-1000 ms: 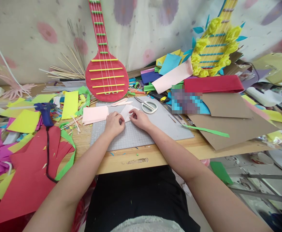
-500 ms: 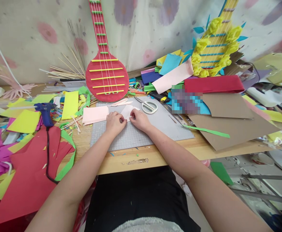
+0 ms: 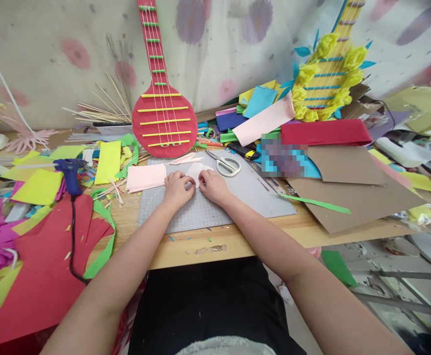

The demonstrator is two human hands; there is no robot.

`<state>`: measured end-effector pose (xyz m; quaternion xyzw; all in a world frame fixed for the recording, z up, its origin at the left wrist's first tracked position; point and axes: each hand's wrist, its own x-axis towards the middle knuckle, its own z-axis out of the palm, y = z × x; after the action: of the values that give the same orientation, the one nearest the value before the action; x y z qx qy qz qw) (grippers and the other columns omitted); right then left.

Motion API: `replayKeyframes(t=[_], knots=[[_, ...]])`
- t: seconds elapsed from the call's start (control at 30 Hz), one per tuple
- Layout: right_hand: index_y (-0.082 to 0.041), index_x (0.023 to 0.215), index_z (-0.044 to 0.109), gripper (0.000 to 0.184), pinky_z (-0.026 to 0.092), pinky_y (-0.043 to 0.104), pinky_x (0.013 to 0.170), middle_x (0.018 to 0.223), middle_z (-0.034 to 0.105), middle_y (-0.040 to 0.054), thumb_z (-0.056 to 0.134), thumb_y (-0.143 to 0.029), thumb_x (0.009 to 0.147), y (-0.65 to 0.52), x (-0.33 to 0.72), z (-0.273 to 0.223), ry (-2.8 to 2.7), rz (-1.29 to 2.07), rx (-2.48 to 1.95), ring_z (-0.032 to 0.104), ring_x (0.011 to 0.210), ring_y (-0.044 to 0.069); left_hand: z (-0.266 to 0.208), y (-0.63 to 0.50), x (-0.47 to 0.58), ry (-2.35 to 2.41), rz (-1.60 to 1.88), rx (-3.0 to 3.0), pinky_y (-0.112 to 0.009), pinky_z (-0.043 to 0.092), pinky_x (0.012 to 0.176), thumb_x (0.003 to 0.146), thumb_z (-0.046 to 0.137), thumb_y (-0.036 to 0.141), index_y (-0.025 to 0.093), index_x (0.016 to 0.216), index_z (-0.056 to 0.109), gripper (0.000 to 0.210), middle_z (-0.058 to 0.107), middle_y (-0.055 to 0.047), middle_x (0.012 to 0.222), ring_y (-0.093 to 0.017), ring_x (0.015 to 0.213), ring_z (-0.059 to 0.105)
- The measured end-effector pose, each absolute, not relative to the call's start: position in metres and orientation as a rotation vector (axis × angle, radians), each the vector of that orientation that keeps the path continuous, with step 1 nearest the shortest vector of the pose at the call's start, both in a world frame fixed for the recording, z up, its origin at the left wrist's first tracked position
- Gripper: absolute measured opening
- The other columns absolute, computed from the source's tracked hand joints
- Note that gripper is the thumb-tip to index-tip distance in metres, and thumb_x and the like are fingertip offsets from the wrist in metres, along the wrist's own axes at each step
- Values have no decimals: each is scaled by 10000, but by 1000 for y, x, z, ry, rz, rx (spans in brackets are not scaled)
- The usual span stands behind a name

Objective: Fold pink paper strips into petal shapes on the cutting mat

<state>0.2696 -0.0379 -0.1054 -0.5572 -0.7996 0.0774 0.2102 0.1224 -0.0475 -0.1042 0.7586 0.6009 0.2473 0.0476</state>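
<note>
A small piece of pale pink paper (image 3: 196,170) lies on the grey cutting mat (image 3: 237,197), and both hands pinch it. My left hand (image 3: 176,189) grips its left side with curled fingers. My right hand (image 3: 212,185) holds the right side, fingertips almost touching the left hand's. A stack of pale pink sheets (image 3: 146,177) rests just left of my left hand. White-handled scissors (image 3: 225,163) lie on the mat just beyond my right hand.
A red paper guitar (image 3: 161,116) leans on the wall behind the mat, a yellow flowered one (image 3: 326,84) to the right. A blue glue gun (image 3: 69,173) with black cord lies left on red paper (image 3: 49,276). Brown cardboard (image 3: 355,197) and coloured paper piles fill the right.
The hands have drawn slightly closer together on the pink paper piece. The view has tipped a little, so everything sits slightly lower in the picture.
</note>
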Motion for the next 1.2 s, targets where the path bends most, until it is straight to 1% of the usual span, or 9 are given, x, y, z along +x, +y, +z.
replayKeyframes(t=[0.2,0.43,0.6,0.67,0.73,0.8,0.83,1.0,1.2], knots=[[-147,1020,543,226,406,312,785,1013,573,106,483,-225,816,-42,271,-102,-2282,195,-1505,524,930,207,-103,-45,128,1891,729,2271,-405,326,913,734,624,357,251,802,705,150,547,-62,940,-254,1005,476],[-149,1046,517,311,417,301,744,1050,540,113,421,-75,760,-39,276,-105,-2237,244,-1555,529,905,196,-100,-45,119,1847,626,2235,-432,298,959,719,641,331,295,859,709,159,529,-55,994,-266,1046,457],[-153,1024,514,315,422,304,767,1044,540,106,408,-48,747,-37,278,-107,-2184,290,-1567,530,909,187,-97,-47,114,1830,578,2240,-452,263,1003,736,628,341,327,906,704,186,509,-52,1031,-273,1076,434],[-155,1017,514,275,423,303,766,1034,547,101,418,-83,770,-39,276,-106,-2153,285,-1566,535,894,183,-96,-47,114,1821,564,2258,-456,259,1006,743,623,356,329,925,697,198,503,-54,1037,-275,1081,428],[-158,1020,513,232,426,306,750,1036,550,99,460,-173,795,-41,273,-105,-2138,270,-1555,541,868,183,-96,-48,114,1822,550,2258,-457,263,1004,749,617,367,330,943,690,211,500,-56,1039,-276,1081,426],[-162,1029,510,257,428,309,728,1048,547,100,508,-258,790,-42,271,-105,-2156,250,-1536,544,852,188,-97,-48,114,1827,541,2257,-458,264,1003,754,611,373,331,955,686,219,499,-59,1041,-278,1083,425],[-163,1032,509,270,428,309,717,1054,545,102,518,-266,783,-42,271,-106,-2168,242,-1533,545,848,190,-97,-48,114,1827,537,2258,-457,263,1004,755,609,372,332,958,685,220,498,-59,1042,-278,1085,425],[-156,1046,501,317,422,308,716,1047,540,110,419,-80,749,-38,276,-108,-2144,218,-1594,539,878,197,-97,-47,113,1821,534,2255,-462,250,1013,750,615,359,334,947,689,212,501,-56,1053,-278,1084,430],[-166,1002,504,345,416,326,727,1006,539,102,388,-34,705,-34,281,-110,-2079,283,-1600,522,860,203,-100,-48,112,1768,627,2322,-464,292,991,747,618,337,305,907,704,184,541,-58,1009,-271,1052,466]])
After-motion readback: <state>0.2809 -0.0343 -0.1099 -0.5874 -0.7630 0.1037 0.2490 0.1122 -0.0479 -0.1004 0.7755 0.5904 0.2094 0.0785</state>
